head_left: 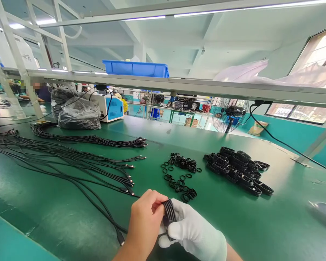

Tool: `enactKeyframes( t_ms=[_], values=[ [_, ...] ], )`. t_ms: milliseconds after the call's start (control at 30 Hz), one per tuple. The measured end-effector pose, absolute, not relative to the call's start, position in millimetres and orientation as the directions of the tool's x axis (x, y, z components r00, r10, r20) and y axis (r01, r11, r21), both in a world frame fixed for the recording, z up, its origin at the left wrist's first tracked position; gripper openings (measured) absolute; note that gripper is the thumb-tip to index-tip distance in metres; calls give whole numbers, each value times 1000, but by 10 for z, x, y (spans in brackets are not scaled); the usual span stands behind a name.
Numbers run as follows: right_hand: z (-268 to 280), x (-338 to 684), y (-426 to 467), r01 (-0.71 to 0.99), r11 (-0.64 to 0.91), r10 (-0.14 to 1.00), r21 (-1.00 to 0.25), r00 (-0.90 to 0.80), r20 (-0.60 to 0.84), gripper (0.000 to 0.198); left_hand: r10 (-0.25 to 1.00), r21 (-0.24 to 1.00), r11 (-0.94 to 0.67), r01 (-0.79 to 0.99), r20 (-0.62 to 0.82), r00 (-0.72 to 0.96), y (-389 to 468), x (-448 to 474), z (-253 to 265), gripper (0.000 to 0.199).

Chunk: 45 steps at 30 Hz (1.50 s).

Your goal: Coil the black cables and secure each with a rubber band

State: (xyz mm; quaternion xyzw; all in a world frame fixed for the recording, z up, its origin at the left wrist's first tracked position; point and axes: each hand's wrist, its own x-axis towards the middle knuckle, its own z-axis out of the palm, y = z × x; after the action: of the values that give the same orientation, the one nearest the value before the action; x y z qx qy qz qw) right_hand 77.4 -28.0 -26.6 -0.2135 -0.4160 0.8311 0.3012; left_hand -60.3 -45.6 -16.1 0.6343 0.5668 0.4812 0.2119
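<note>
A coiled black cable (168, 211) is between my two hands, low in the middle of the view. My bare left hand (148, 214) pinches the coil from its left side. Around the right side of the same coil closes my right hand (188, 226), in a white glove. Part of the coil is hidden behind the fingers. A loose cable end with a connector (121, 239) lies just left of my left wrist. Small black rings (179, 184) lie scattered beyond my hands. Straight black cables (97, 170) stretch across the table to the left.
Finished-looking coiled cables (239, 170) are piled to the right on the green table (260, 224). Bagged goods (80, 112) and a blue-and-white machine (112, 107) stand at the back left. A blue bin (136, 69) sits on the overhead shelf. A person works far left.
</note>
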Motion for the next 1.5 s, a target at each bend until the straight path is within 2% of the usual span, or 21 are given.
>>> enactKeyframes(
  t_ms=[200,300,400,500,633,767,833,933,1000,1200,1367,1433,1500],
  values=[
    [-275,746,-267,-344,-427,703,-836,-708,-68,54,886,773,-304,557,444,-132,-428,-571,-187,27],
    [-236,770,-266,-325,-444,700,-835,-708,-97,50,897,740,-278,612,428,-110,-387,-560,-162,28],
    [-230,835,-258,-322,-525,638,-788,-761,-114,46,960,764,-181,619,273,-56,-352,-591,-53,24],
    [-238,908,-249,-382,-614,563,-691,-825,-45,46,996,875,-84,477,83,24,-352,-699,116,14],
    [-209,926,-253,-376,-707,459,-599,-889,17,51,988,930,-77,360,21,156,-387,-887,265,25],
    [-227,869,-267,-314,-757,389,-573,-921,-8,55,931,958,-58,279,-49,361,-354,-979,205,34],
    [-271,841,-274,-326,-715,451,-619,-891,-50,53,929,969,-45,245,-50,367,-312,-990,133,34],
    [-335,800,-280,-390,-604,612,-695,-786,-91,32,948,963,-41,265,-47,315,-262,-997,46,32],
    [-355,772,-283,-405,-584,643,-703,-759,-97,27,951,963,-40,266,-44,305,-248,-1003,17,30],
    [-310,730,-301,-374,-602,641,-705,-754,-147,34,948,981,-68,184,6,317,-240,-1011,-16,27],
    [-250,719,-310,-254,-403,787,-879,-587,-191,51,975,972,-46,230,-6,221,-229,-982,-26,27],
    [-246,717,-307,-202,-373,811,-906,-546,-212,56,981,981,-39,192,2,192,-236,-978,-12,32],
    [-233,724,-306,-230,-393,800,-890,-563,-207,57,994,986,-26,165,8,106,-244,-988,0,38]
  ],
)
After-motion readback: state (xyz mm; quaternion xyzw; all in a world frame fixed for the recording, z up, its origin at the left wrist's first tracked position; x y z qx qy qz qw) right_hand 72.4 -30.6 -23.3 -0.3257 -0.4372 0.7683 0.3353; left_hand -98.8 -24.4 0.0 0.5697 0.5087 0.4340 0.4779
